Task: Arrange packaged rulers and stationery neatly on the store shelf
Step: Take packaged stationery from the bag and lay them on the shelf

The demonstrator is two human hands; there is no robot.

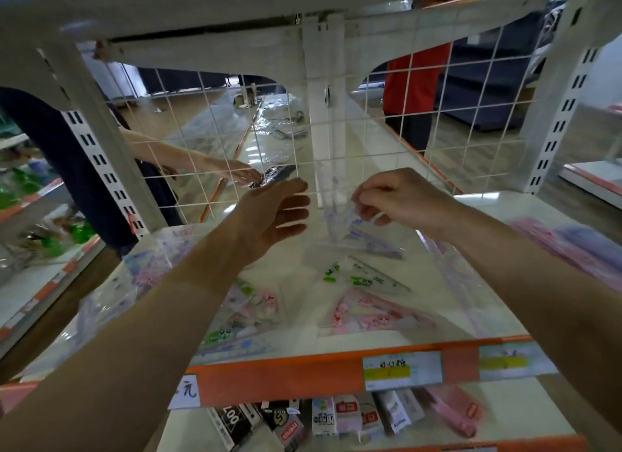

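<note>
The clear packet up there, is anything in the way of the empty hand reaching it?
Nothing visible is. The open left hand has a bare gap to the clear packet, which the right hand pinches. The wire grid stands behind both.

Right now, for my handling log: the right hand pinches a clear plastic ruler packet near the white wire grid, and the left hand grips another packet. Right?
Not quite. The left hand grips nothing: it is open and relaxed. The right hand does pinch the clear plastic ruler packet near the white wire grid, as the head view shows.
</note>
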